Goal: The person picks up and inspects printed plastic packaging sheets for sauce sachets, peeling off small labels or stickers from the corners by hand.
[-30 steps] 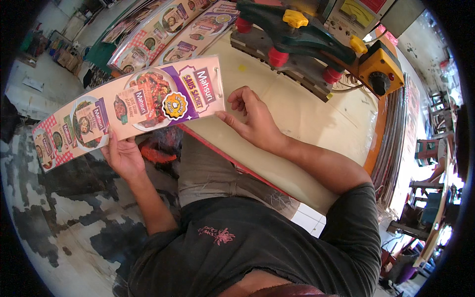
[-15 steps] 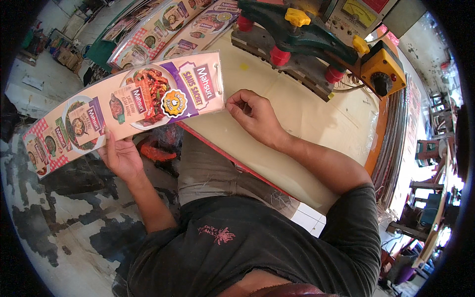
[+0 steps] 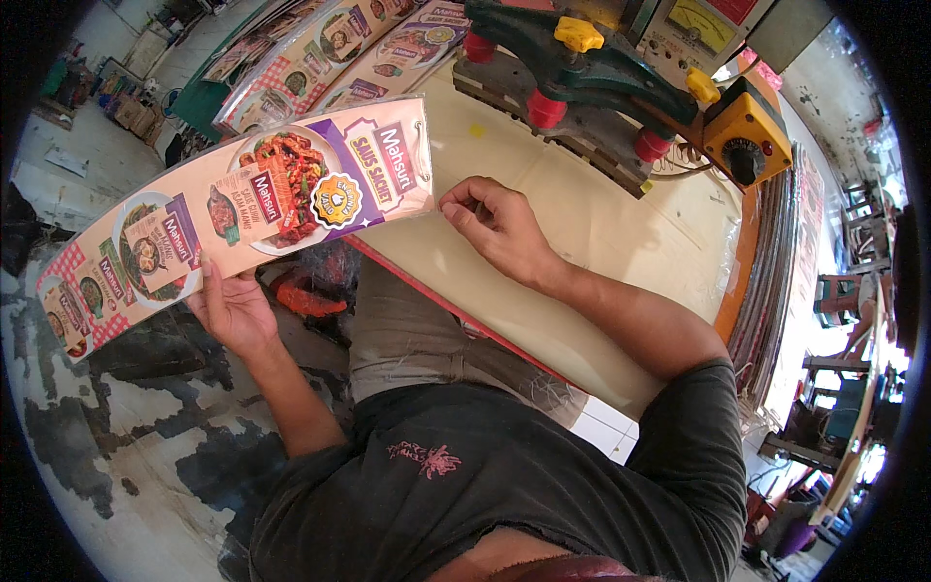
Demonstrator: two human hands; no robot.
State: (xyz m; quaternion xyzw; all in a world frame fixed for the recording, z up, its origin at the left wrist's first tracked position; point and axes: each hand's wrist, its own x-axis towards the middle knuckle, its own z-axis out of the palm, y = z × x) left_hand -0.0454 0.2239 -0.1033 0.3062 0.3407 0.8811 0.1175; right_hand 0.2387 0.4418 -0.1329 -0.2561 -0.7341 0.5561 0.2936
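A long printed card strip (image 3: 221,218), sheathed in clear plastic, slants across the left of the view. It carries pictures of food on a pale pink ground and a small hole near its right end. My left hand (image 3: 236,308) grips its lower edge, thumb in front and the other fingers mostly behind. Just off the strip's right end, my right hand (image 3: 497,229) is closed in a pinch over the cream tabletop (image 3: 601,291). Whether a thin scrap of film is between those fingertips is too small to make out.
A dark green sealing press (image 3: 572,78) with yellow knobs and red feet stands at the table's back. Its yellow control box (image 3: 747,136) sits to the right. Similar printed strips (image 3: 320,58) are piled at the back left. Stacked sheets (image 3: 771,281) line the right edge.
The strip has shifted slightly left, its left end dipping lower. My left hand has moved a little with it, while my right hand stays nearly in place.
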